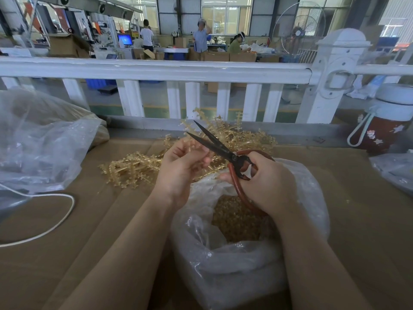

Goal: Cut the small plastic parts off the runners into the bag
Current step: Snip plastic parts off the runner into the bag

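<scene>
No writing legible; right hand (266, 182) grips scissors (220, 145).

Two bare forearms are seen from above, entering from the bottom edge. No sleeves are worn as far as the frame shows. The left hand (178, 168) and the right hand (268, 182) are ungloved, and no rings, watch or wristbands can be made out.

amber runners (134, 166), red-handled scissors (225, 153), perhaps star-patterned flask (384, 130)
</scene>
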Demonstrator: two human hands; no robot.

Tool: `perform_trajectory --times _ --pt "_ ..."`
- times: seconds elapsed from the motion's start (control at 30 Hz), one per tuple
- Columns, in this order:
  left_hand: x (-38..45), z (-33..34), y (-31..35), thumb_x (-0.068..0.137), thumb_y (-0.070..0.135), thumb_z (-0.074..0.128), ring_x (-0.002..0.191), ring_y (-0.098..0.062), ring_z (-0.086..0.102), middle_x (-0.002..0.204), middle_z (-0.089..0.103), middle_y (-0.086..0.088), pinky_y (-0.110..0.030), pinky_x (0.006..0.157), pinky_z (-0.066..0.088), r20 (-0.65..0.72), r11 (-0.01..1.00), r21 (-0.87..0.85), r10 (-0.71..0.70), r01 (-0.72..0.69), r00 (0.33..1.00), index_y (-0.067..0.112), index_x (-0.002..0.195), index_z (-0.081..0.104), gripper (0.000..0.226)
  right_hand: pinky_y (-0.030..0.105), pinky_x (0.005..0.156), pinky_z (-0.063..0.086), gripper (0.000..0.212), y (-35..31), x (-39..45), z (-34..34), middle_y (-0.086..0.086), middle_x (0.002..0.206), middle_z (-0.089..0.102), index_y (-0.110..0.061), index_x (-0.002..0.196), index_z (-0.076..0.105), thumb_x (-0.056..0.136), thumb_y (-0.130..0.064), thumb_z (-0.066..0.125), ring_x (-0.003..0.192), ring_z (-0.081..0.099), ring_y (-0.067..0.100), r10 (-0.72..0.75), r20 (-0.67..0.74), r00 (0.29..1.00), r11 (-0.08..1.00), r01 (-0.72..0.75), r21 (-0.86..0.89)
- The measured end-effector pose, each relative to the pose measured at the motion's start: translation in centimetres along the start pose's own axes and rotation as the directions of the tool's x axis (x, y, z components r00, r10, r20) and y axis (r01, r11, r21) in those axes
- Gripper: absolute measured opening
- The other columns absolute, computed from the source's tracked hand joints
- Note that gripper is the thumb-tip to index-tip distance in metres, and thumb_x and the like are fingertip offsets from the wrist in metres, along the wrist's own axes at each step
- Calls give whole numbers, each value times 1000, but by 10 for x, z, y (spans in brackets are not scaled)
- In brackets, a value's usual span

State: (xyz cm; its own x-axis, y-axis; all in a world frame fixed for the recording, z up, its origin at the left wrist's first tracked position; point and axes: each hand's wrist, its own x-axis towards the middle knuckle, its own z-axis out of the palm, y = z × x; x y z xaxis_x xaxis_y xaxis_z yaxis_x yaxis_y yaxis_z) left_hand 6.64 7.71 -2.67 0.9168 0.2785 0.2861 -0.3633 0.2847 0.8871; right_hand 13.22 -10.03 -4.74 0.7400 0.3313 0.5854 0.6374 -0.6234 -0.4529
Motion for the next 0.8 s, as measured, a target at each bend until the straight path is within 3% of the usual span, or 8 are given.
perform_trajectory --times 0.17,0.33,0.43,0.63,0.8 --pt "0 0 -1 77 9 70 71 -19 53 65 64 0 -26 71 46 -10 999 47 21 -21 1000 22 64 71 18 10 56 37 57 3 1 -1 -19 79 64 -35 93 64 72 -87 55 71 58 0 -9 41 999 999 10 -35" --pt "2 -2 -2 82 1 70 69 -16 56 72 66 -4 -24 69 48 -20 999 49 25 -24 999 18 72 73 20 14 56 44 47 4 2 0 -17 73 63 -33 90 63 77 -78 65 67 57 1 12 43 999 997 -9 -81" --pt "1 -1 -1 78 7 72 66 -16 55 69 65 -4 -26 69 47 -41 999 46 21 -19 999 7 78 68 3 15 53 42 45 4 2 0 -18 66 58 -32 87 64 76 -76 67 61 52 -2 10 12 1000 995 -8 -99" --pt "2 -1 -2 79 7 71 67 -17 55 66 64 -2 -35 81 45 -49 999 23 26 -25 998 10 74 66 8 13 55 42 47 6 2 2 -17 69 63 -30 85 67 75 -77 69 62 57 2 -17 -45 999 995 13 -96" --pt "3 -1 -2 79 7 71 72 -19 56 70 64 -4 -38 88 47 -61 1000 9 10 -9 998 9 75 66 7 4 50 27 44 5 2 3 -26 61 47 -32 80 67 74 -75 73 55 44 -11 -28 -75 997 998 23 -65"
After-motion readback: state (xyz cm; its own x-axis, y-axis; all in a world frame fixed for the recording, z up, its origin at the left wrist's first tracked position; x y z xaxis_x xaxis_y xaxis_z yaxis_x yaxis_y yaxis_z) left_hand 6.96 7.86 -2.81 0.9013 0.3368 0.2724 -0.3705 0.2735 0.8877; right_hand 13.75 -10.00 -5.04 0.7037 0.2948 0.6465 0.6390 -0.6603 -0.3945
